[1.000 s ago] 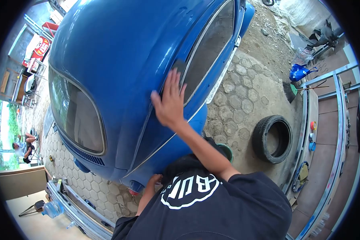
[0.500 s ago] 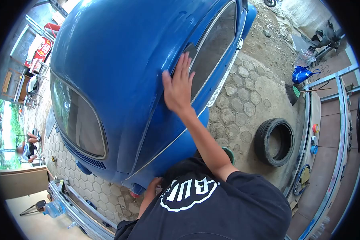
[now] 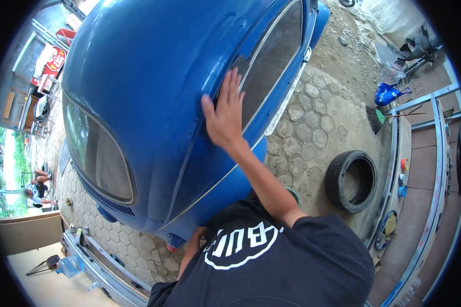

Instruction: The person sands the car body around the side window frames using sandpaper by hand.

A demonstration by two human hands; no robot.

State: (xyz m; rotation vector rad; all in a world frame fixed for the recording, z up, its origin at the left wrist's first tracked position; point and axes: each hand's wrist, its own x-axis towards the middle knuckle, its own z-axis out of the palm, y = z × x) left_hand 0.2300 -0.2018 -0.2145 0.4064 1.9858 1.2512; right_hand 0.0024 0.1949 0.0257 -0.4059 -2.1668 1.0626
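Observation:
My right hand [image 3: 225, 115] lies against the blue car [image 3: 153, 66], on the body strip beside the side window [image 3: 274, 61]. Its fingers are stretched out and press on a dark grey pad [image 3: 239, 63], whose edge shows past the fingertips; the thumb is spread to the left. Low down by the rear of the car, near the blue tail part [image 3: 175, 240], is my left hand [image 3: 198, 234]. Its fingers are hidden by the dark shirt and the car body.
A tyre [image 3: 351, 181] lies on the paving at the right, beside a metal frame [image 3: 438, 133]. A blue bag [image 3: 386, 94] and a green broom [image 3: 379, 116] are beyond it. Bottom left are metal rails [image 3: 100, 266] and a plastic bottle [image 3: 70, 266]. A person [image 3: 36, 193] sits far left.
My right hand and the grey pad have shifted slightly to the left along the car body. The left hand looks unmoved.

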